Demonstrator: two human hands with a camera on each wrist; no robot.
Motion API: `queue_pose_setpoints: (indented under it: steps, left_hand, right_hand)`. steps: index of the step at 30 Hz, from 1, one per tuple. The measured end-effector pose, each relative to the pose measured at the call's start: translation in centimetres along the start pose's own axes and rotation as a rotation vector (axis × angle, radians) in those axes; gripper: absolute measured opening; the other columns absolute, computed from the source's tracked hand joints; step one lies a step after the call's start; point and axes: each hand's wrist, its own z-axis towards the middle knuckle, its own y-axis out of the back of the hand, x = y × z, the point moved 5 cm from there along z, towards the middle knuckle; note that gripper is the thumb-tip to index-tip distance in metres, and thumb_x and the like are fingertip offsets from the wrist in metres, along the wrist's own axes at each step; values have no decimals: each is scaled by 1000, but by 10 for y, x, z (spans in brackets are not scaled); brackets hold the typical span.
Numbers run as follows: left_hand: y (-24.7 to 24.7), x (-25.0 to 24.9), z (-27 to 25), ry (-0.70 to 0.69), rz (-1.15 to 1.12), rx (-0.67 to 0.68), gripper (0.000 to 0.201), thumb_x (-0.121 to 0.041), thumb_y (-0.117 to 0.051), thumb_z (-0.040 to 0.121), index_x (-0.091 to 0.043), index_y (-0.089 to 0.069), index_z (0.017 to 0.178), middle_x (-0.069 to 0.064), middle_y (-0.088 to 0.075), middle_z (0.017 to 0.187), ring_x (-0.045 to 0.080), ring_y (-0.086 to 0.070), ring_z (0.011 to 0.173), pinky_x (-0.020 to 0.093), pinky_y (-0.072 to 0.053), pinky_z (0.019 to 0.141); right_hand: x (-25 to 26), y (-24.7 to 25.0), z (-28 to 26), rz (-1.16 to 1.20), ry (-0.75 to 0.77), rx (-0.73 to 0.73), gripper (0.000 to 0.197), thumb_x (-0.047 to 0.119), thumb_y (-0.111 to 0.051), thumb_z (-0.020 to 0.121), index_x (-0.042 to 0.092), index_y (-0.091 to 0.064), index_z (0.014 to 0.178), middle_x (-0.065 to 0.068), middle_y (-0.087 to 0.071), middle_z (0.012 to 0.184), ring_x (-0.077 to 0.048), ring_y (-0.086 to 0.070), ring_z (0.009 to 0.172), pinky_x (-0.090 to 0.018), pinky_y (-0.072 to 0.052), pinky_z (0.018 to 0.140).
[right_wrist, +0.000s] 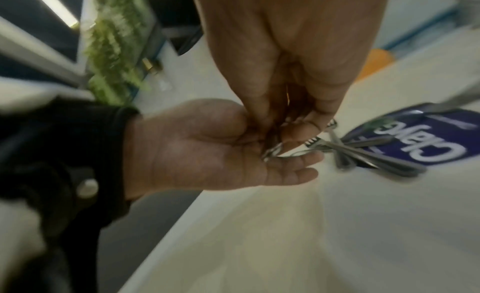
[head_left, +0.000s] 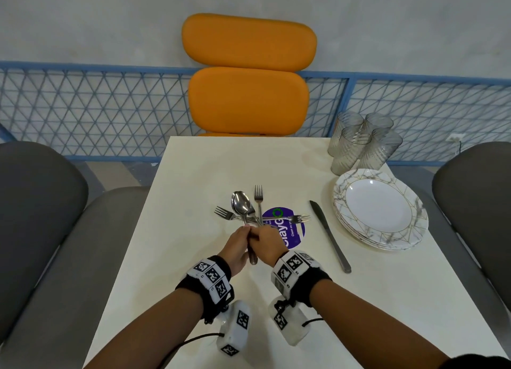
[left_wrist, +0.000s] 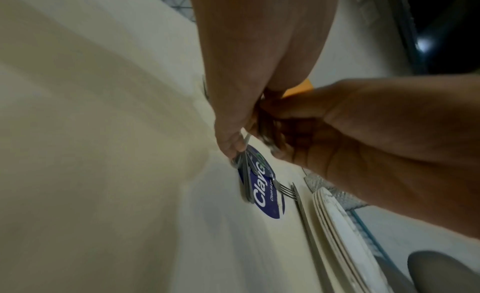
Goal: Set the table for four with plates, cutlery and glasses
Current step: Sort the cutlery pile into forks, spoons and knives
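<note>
White table [head_left: 193, 175] – both hands [head_left: 250, 244] grip cutlery bundle [head_left: 244, 208]

A café or canteen: small cream table [head_left: 193, 175], orange chair [head_left: 249, 97], grey seats [head_left: 36, 202], blue mesh railing [head_left: 96, 114].

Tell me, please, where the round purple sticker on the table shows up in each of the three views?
Head: sticker at centre, just beyond the right hand, under the cutlery.
Left wrist: sticker lower centre, below the fingers.
Right wrist: sticker at the right edge, text upside down.
Shared landmark: the cutlery bunch both hands grip.
</note>
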Motion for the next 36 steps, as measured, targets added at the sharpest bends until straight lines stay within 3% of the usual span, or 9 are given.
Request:
queue_pose_setpoints:
  steps: [3, 6, 8, 11, 15, 19, 23, 30, 36]
  left_hand:
    - [-8, -10, 9, -38, 130, 13, 37, -25, -25, 103, -3, -55, 97, 10, -58, 78, 18, -54, 65, 28, -50, 68]
    - [-16, -10, 26, -53, 223, -18, 37, -30, -33, 100, -7, -60, 91, 17, -61, 92, 27, -57, 85, 49, -47, 94]
    - [-22, -2, 42, -53, 262, -44, 35, -31, -36, 97, -11, -60, 82, 20, -60, 94, 28, -56, 90, 54, -45, 98]
    - [-37, -7, 41, -22, 290, -79, 35, -28, -36, 97, -9, -62, 85, 19, -63, 88, 31, -57, 84, 42, -48, 81]
    - [-58, -12, 35, 17, 204, -67, 40, -22, -34, 99, -14, -48, 63, 4, -45, 57, 20, -42, 51, 26, -31, 50]
    - [-75, -7, 44, 31, 214, -119, 39, -25, -34, 99, -12, -53, 68, 19, -54, 79, 26, -50, 64, 33, -40, 62]
    - [-94, -3, 51, 33, 258, -118, 42, -26, -36, 98, 7, -61, 106, 30, -59, 118, 41, -55, 113, 48, -43, 101]
    - [-113, -9, 56, -42, 476, -64, 40, -24, -36, 99, 3, -65, 102, 22, -64, 111, 31, -58, 98, 36, -43, 84]
    - [-96, -30, 74, -212, 797, 42, 53, -34, -26, 102, -4, -68, 106, 8, -68, 112, 27, -60, 103, 32, -42, 93]
  right_hand:
    - [-16, 10, -1, 135, -10, 33, 23, 9, -49, 91, -2, -66, 103, -25, -67, 100, -34, -63, 91, -40, -52, 85]
    - [-27, 22, -4, 132, 3, 29, 24, 7, -45, 94, -2, -64, 107, -20, -68, 102, -18, -58, 79, -7, -42, 65]
    - [-31, 27, -6, 102, -8, 19, 27, 6, -39, 96, -5, -63, 103, -22, -68, 96, -16, -57, 70, -4, -41, 61]
    - [-32, 29, -8, 22, -30, -1, 29, 5, -35, 96, -5, -59, 108, -24, -67, 102, -31, -64, 91, -30, -52, 85]
    - [-39, 45, -9, -138, -95, -77, 30, 4, -39, 93, 0, -60, 114, -17, -66, 111, -30, -61, 104, -29, -46, 84]
    - [-56, 61, -7, -138, -169, -144, 31, 7, -41, 90, 7, -68, 105, -16, -70, 101, -31, -66, 95, -36, -54, 84]
    - [-72, 70, -5, -186, -213, -161, 33, 5, -41, 90, 11, -66, 110, -15, -70, 103, -30, -66, 95, -35, -55, 82]
    - [-92, 80, -1, -284, -274, -189, 29, 6, -39, 93, 5, -64, 108, -13, -67, 107, -27, -63, 99, -29, -48, 78]
    - [-125, 83, -1, -66, -434, -219, 25, 22, -58, 89, 0, -70, 87, -9, -59, 71, -22, -55, 72, -23, -41, 60]
